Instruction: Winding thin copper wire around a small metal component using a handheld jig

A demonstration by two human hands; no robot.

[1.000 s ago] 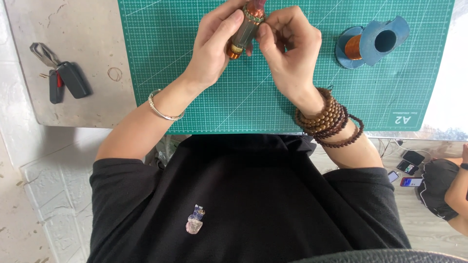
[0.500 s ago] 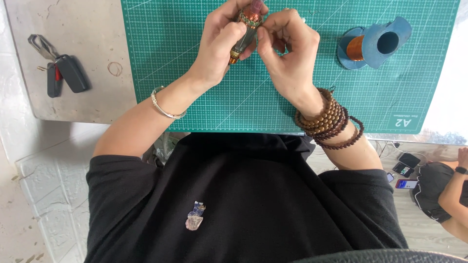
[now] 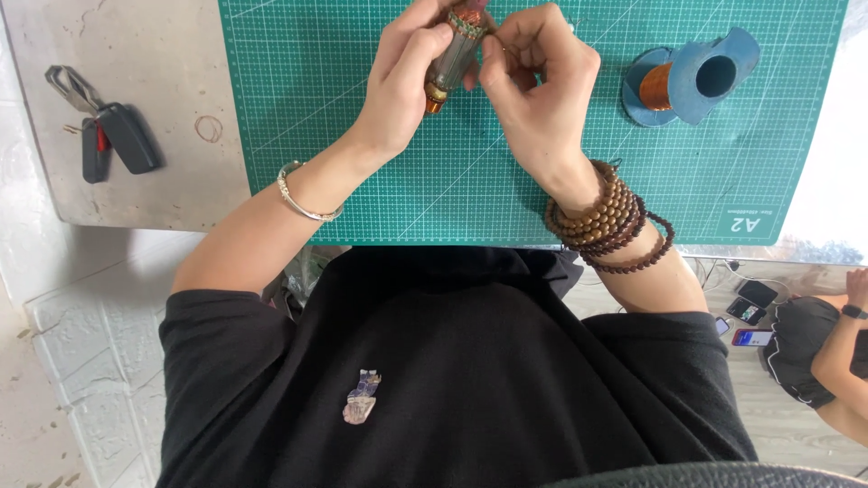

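Note:
A small cylindrical motor armature (image 3: 452, 56), with a grey core and copper windings at its top, is held tilted above the green cutting mat (image 3: 362, 136). My left hand (image 3: 405, 77) grips the armature along its left side. My right hand (image 3: 535, 86) is at its upper right, fingertips pinched at the winding end. A silver bangle sits on my left wrist and several brown bead bracelets (image 3: 604, 217) on my right wrist.
A blue spool of copper wire (image 3: 692, 79) lies on the mat to the right. A car key with key ring (image 3: 104, 136) rests on the grey tabletop (image 3: 145, 54) at left. Another person's arm (image 3: 841, 352) and phones show at lower right, below the table.
Both hands and the armature have shifted slightly up toward the far side of the mat; the grip looks the same.

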